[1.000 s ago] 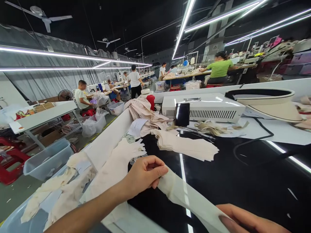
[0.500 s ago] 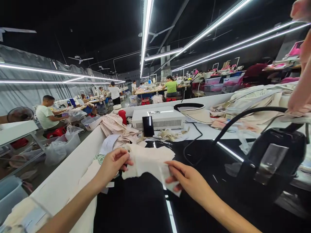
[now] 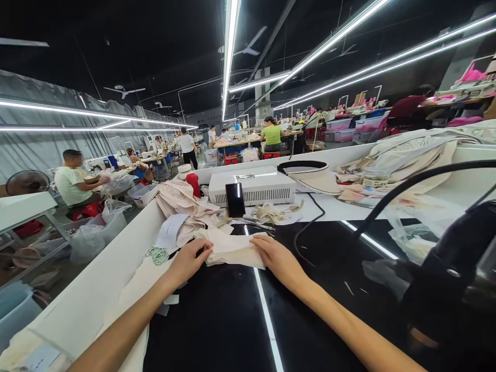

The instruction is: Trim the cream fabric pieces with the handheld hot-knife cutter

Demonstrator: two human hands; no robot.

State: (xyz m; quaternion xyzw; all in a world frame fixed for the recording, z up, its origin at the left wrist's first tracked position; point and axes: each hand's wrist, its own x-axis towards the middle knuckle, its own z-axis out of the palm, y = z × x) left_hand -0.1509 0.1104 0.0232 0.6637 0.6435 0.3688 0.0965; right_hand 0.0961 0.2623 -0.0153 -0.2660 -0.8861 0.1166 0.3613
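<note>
A cream fabric piece [image 3: 232, 250] stretches between both hands above the glossy black tabletop [image 3: 209, 315]. At its left end my left hand [image 3: 189, 261] pinches the edge between thumb and fingers. The other end is gripped by my right hand [image 3: 277, 257], with its fingers over the upper right corner. Layers or folds show along the fabric's lower edge. Just beyond it stands a dark phone [image 3: 235, 200], leaning against a white vented box [image 3: 256, 185].
Pale pink fabric [image 3: 184, 201] and green string [image 3: 157, 254] lie at the left. A sun visor [image 3: 310, 178] sits behind the table, a black bag [image 3: 457, 268] at the right. A black cable [image 3: 306, 232] crosses the surface. Several people work farther off.
The fabric's hanging right part now lies drawn up level, and my right hand has moved left and up. The other person's arm at the right has gone, and the black bag has shifted.
</note>
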